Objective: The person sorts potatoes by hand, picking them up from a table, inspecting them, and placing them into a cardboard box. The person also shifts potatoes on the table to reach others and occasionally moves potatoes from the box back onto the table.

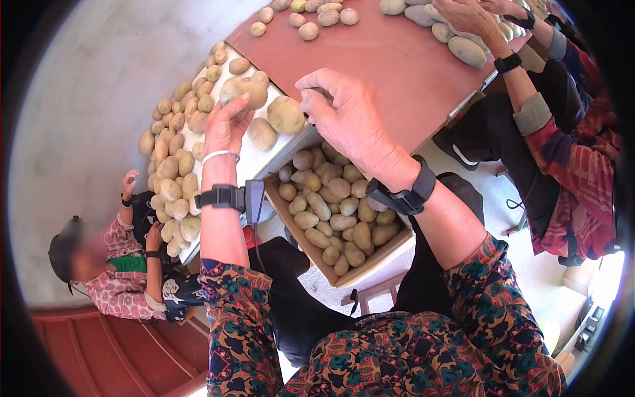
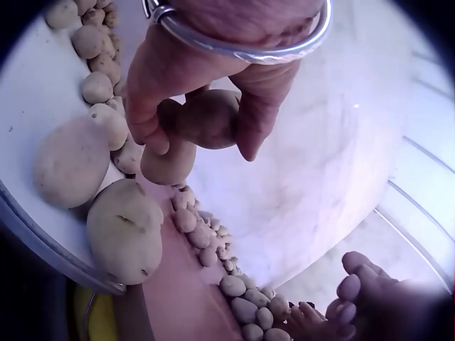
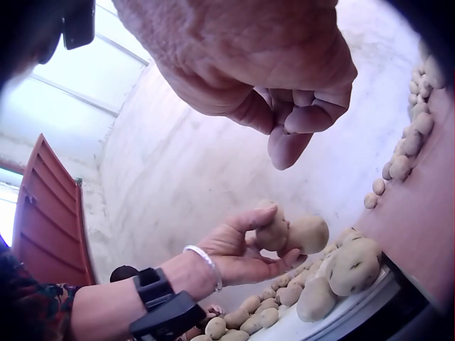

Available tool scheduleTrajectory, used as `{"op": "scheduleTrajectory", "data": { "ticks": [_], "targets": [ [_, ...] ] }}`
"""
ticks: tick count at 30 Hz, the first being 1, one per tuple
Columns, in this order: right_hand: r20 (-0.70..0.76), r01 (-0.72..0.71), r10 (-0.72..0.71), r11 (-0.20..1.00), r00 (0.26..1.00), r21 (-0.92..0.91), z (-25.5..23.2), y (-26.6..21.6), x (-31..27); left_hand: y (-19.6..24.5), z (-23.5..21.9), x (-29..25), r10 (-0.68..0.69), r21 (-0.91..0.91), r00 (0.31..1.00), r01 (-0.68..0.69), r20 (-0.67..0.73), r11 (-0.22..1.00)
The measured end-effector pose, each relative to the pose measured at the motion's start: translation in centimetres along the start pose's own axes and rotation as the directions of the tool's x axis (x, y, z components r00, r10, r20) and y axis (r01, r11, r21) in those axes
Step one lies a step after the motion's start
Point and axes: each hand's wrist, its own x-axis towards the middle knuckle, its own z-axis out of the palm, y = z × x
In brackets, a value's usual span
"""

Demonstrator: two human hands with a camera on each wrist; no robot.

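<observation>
My left hand (image 1: 227, 126) grips a knobbly, two-lobed potato (image 3: 308, 235) between thumb and fingers, held up over the white table end (image 1: 281, 141). The same potato (image 2: 208, 118) shows under the fingers in the left wrist view. To its right, my right hand (image 1: 347, 119) is raised with its fingers curled and the thumb against them. In the right wrist view I cannot tell whether these fingertips (image 3: 288, 147) pinch anything small. Two large potatoes, one round (image 1: 286, 115) and one oval (image 1: 262, 134), lie on the white surface close below both hands.
A cardboard box (image 1: 344, 281) full of potatoes stands below my hands. Many smaller potatoes (image 1: 170, 190) line the table's left side. Across the red tabletop (image 1: 370, 59) are more potatoes and another person's hands (image 1: 466, 16). Someone in a cap (image 1: 126, 271) sits at the left.
</observation>
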Motion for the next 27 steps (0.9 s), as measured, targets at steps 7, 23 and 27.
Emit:
{"op": "scheduleTrajectory", "data": {
  "ticks": [7, 23, 27],
  "targets": [
    [0.005, -0.044, 0.044, 0.999, 0.999, -0.001, 0.0, 0.0, 0.2, -1.4, -3.1, 1.2, -0.009, -0.103, 1.0, 0.01, 0.008, 0.995],
    [0.055, -0.023, 0.024, 0.999, 0.998, -0.028, 0.5, 0.0, -0.3, -4.0, -7.5, -1.5, 0.163, 0.375, 0.939, -0.041, -0.302, 0.926],
    [0.057, -0.027, 0.028, 0.999, 0.998, -0.029, 0.6, 0.3, -0.3, -3.7, -5.9, 1.3, 0.284, 0.52, 0.957, -0.21, -0.066, 0.828]
  ]
}}
